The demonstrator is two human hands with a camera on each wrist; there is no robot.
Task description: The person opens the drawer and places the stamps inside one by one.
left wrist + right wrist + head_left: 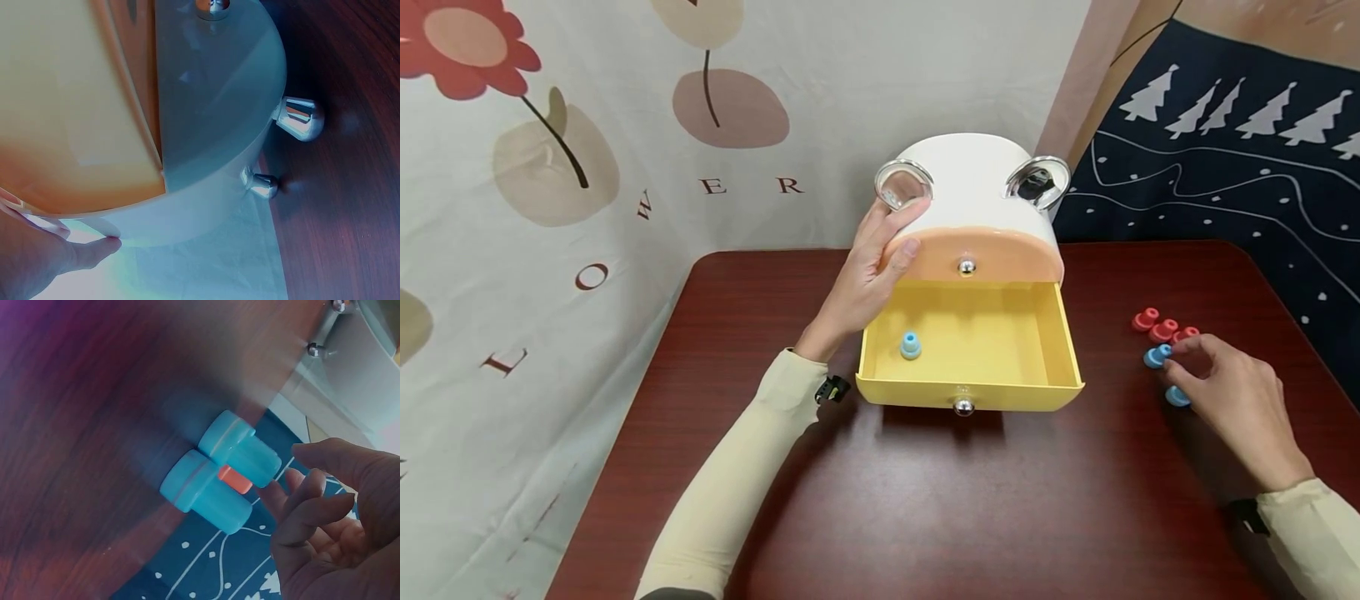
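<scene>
A white frog-shaped drawer box (973,183) has a closed peach upper drawer (1015,254) and a pulled-out yellow lower drawer (917,393). My left hand (868,271) rests against its left side, the thumb on the peach front and a fingertip on the white top. Inside the yellow drawer stands one light blue peg (911,346). At the right, my right hand (1243,392) is beside two blue pegs (1156,357). In the right wrist view its thumb and fingertips are apart, close to the nearer blue peg (240,450), with no grip on it.
Three red pegs (1163,331) stand behind the blue ones. Two silver-rimmed discs (1037,182) stick up from the box top. A dark red wooden table (1000,508) carries everything; patterned cloths (1225,183) hang behind it.
</scene>
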